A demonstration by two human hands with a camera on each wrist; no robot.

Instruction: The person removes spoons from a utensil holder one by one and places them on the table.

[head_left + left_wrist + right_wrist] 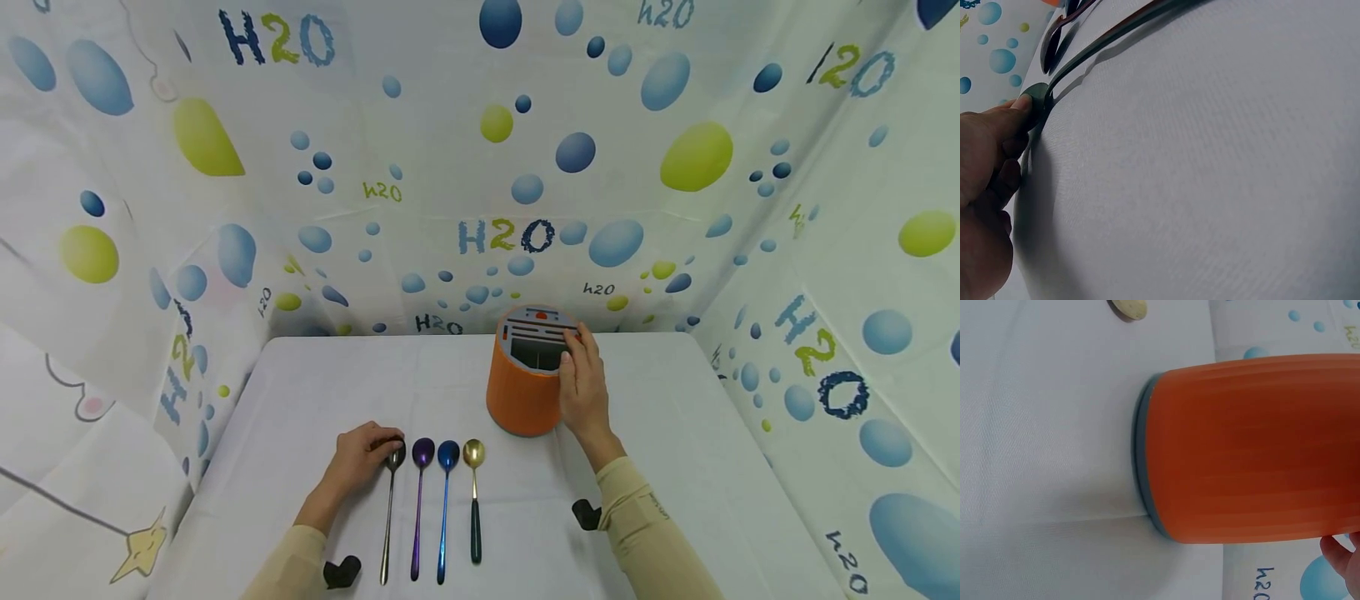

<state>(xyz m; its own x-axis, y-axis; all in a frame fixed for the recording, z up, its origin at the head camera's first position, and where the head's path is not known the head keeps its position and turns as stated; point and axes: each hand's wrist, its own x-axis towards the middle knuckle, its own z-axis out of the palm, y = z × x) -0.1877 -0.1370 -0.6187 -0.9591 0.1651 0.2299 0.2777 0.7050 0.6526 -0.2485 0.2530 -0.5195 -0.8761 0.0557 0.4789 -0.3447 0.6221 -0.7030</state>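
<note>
My left hand (362, 457) pinches the bowl of a dark grey long-handled spoon (387, 525) at the left of a row on the white table. In the left wrist view the thumb presses on that spoon's bowl (1037, 103). Beside it lie a purple spoon (417, 517), a blue spoon (444, 521) and a gold spoon (476, 525) with a dark green handle. Farther back stands an orange utensil holder (521, 404) with a slotted grey top. My right hand (585, 392) rests its fairly straight fingers on the holder's right rim.
Black pieces (342, 572) sit by both wrists. The white table (637, 392) is bordered at the back and sides by a hanging sheet (420, 200) with blue and green drops and H2O lettering. The holder stands near the table's back edge.
</note>
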